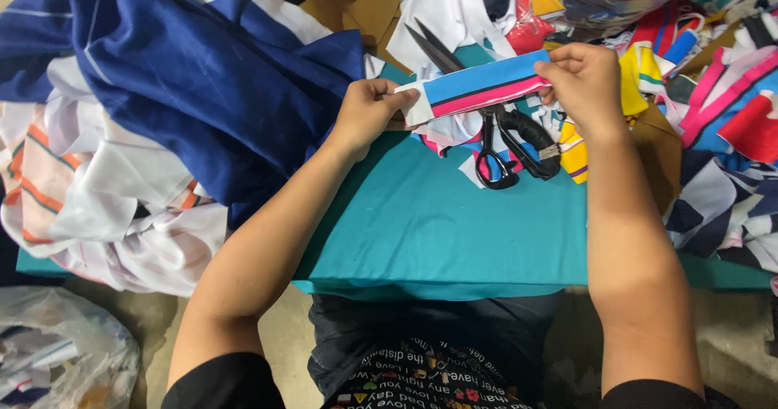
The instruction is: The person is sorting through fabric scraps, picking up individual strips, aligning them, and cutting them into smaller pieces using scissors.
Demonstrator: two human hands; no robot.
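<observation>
While both hands pinch its ends, striped fabric strip (485, 87) (blue, black, pink, white) hangs taut above teal-covered table (438, 223), toward far edge. Left hand (369, 113): fingers closed on white end. Right hand (585, 77): fingers closed on blue end. Black scissors (494, 129) beneath strip. Navy cloth (211, 77) heaped at left edge; mixed scraps (721, 109) at right.

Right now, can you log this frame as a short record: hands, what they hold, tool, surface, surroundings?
left hand: pinches the left end of the striped strip
right hand: pinches its right end
striped strip: blue, black, pink and white fabric, held flat between both hands
scissors: black-handled, lying under the strip, untouched
surface: teal cloth over the table
left side: navy fabric
right side: mixed scraps
</observation>
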